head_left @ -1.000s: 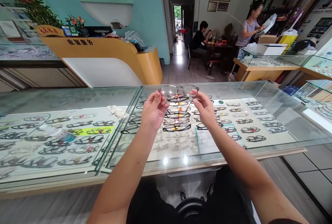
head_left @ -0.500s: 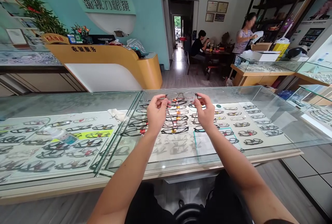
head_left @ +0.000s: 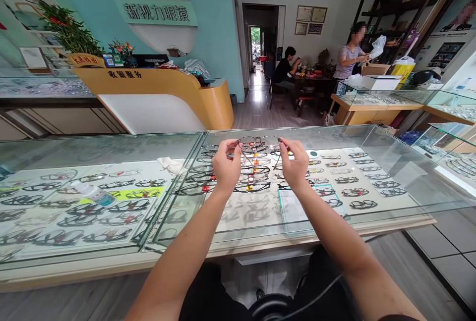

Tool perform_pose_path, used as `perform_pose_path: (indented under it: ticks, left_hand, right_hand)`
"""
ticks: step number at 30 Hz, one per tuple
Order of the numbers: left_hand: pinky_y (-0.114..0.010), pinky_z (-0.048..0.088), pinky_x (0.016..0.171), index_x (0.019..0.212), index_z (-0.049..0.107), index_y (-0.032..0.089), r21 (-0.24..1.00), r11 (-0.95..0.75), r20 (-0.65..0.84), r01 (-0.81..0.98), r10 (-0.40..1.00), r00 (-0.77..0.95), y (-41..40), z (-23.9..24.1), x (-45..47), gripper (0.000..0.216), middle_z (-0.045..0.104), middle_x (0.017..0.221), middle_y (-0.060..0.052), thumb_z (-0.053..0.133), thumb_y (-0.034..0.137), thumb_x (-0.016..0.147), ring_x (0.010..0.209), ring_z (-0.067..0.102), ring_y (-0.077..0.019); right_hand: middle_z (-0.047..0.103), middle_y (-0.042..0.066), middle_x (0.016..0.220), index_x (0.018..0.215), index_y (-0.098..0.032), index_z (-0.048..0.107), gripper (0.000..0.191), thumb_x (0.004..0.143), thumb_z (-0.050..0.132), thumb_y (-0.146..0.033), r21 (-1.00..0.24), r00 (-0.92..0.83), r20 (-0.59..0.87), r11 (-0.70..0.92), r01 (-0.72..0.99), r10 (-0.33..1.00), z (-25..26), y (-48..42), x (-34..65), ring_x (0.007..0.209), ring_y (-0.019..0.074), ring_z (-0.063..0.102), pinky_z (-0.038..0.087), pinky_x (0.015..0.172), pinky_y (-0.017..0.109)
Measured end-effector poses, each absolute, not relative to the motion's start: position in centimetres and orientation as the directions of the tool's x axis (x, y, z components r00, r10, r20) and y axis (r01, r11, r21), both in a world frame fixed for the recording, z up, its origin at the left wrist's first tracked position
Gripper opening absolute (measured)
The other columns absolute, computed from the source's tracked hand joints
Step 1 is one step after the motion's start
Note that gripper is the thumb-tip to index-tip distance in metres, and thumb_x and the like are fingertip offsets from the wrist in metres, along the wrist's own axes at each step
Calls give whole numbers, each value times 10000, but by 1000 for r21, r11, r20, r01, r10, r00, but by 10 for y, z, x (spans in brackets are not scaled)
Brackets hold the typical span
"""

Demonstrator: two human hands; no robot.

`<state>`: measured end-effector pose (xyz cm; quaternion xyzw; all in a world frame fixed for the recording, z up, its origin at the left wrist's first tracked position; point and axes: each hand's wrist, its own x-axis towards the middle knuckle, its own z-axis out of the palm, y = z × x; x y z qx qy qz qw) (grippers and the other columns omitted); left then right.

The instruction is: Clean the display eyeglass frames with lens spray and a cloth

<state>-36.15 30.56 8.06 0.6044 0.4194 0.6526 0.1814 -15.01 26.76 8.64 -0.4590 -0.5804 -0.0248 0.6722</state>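
Observation:
I hold a thin metal pair of glasses (head_left: 259, 142) up over the glass display counter (head_left: 334, 135). My left hand (head_left: 225, 165) pinches the frame's left end, and my right hand (head_left: 293, 162) pinches its right end. The lenses face away from me and the temples hang down toward me between my hands. Below, under the glass, lie rows of dark spectacle frames (head_left: 253, 186).
A small spray bottle (head_left: 92, 192) and a white cloth (head_left: 170, 164) lie on the counter to the left. An orange reception desk (head_left: 159, 88) stands behind. Two people are at the back: one sitting at a table (head_left: 285, 66), one standing by another glass case (head_left: 348, 61).
The glasses and both hands have come down closer to the counter top, and the view has tilted slightly. Both hands keep their pinch on the frame.

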Motion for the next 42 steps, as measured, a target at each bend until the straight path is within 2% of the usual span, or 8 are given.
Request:
perform_pose_path:
  ticks: [8,13,18,23,26,30,36,42]
  left_hand:
    - [-296,580,763,1240,765,182,659,-644,747,388,622,-236,296,84,-356,274,782,1218,-117,698,374,1056,972,784,-195]
    - [-305,616,723,1394,691,174,603,-704,788,374,600,-140,293,85,-354,534,722,1327,-153,834,437,952,1069,790,-241]
    - [-335,631,769,1363,685,175,606,-701,788,377,593,-163,294,85,-354,603,716,1321,-159,869,543,922,1107,766,-257]
    - [-316,604,751,1309,682,178,632,-675,770,381,602,-211,295,86,-354,597,714,1269,-139,877,579,913,1058,756,-235]
    - [-316,597,754,1306,675,181,612,-691,788,386,573,-224,291,92,-354,570,704,1273,-136,876,549,920,1060,745,-229]
    - [-335,594,763,1280,688,201,536,-742,843,403,496,-208,286,122,-355,533,714,1227,-115,905,495,893,1045,729,-233]
    - [-344,576,781,1277,719,247,354,-871,930,342,288,-229,284,212,-354,620,713,1235,-98,1009,465,775,1071,719,-250]
    - [-385,601,818,1315,715,300,201,-916,955,347,105,-276,265,265,-350,685,680,1299,-93,1041,499,747,1100,717,-271]
  right_hand:
    - [813,107,1030,1117,-266,803,282,1097,608,-468,-583,376,812,596,552,446,86,264,-151,918,258,729,592,879,458]
    - [822,107,1048,1139,-280,807,264,1096,609,-450,-579,378,815,615,536,438,85,266,-151,969,270,743,622,888,467]
    - [816,112,1150,1242,-284,790,258,1088,637,-422,-574,352,818,626,528,454,82,267,-152,1033,267,768,654,925,463]
    - [767,154,1279,1412,-239,688,436,1027,732,-439,-551,248,826,634,542,506,79,265,-157,1136,296,768,643,982,485]
    - [750,160,1303,1411,-233,658,503,1000,775,-499,-574,243,809,630,523,535,83,263,-159,1148,300,770,639,997,494]
    - [761,145,1252,1353,-250,676,481,989,791,-542,-586,278,807,650,483,521,113,258,-158,1129,305,769,637,1008,520]
    - [749,106,1326,1405,-329,676,457,1003,787,-515,-495,277,869,721,485,410,204,237,-155,1210,302,750,626,1117,547]
    - [718,74,1379,1420,-374,709,444,1003,795,-500,-445,252,894,785,430,369,261,212,-154,1365,344,700,663,1071,554]
